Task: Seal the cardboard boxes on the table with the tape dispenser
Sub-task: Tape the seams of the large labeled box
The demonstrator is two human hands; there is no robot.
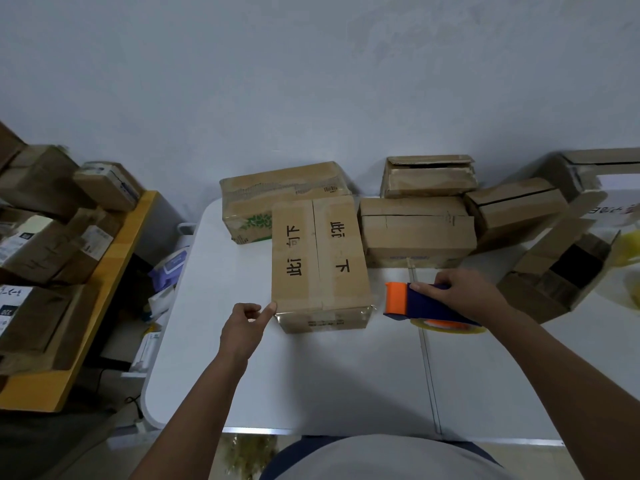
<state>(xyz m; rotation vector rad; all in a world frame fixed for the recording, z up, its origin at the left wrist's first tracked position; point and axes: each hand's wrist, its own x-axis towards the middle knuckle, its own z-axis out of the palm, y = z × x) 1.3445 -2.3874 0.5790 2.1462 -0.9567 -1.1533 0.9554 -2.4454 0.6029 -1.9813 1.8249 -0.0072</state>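
Note:
A closed cardboard box point(320, 258) with black printed characters and clear tape along its top seam lies mid-table. My left hand point(244, 329) has loosely curled fingers, and its thumb touches the box's near-left corner. To the right of the box, my right hand point(465, 294) grips a blue tape dispenser point(427, 304) with an orange front; its tape roll rests on the white table point(311, 382). Behind stand three closed boxes: one with green print point(277, 199), one with an untaped seam point(415, 226) and one against the wall point(427, 176).
More boxes sit at the right: a closed one point(512, 209) and an open one with raised flaps point(561, 271). A yellow-edged shelf point(114, 258) at the left is stacked with parcels. The wall is right behind the table.

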